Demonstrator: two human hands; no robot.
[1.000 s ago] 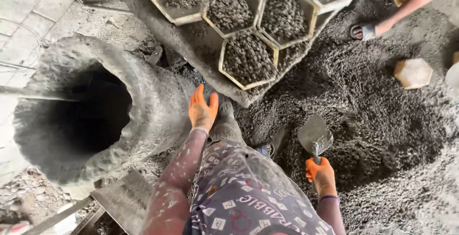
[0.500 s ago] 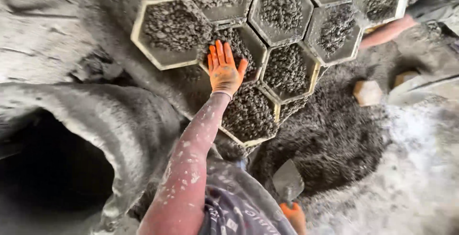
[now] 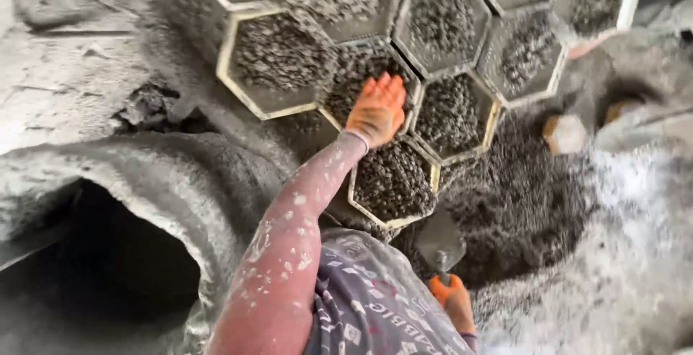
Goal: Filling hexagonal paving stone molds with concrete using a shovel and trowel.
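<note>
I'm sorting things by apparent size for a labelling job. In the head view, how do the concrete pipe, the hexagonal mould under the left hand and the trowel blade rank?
1. Concrete pipe, by far the largest, though also nearest the camera.
2. Hexagonal mould, partly covered by the left hand.
3. Trowel blade, smallest, held by the right hand.

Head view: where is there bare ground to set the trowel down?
Bare paving lies upper left, bordered by the hexagonal moulds and the mixer drum. Lower right, a pale gravel spread beside the dark concrete heap is open. Around the left hand filled moulds crowd together; the right hand holds the trowel.
</note>
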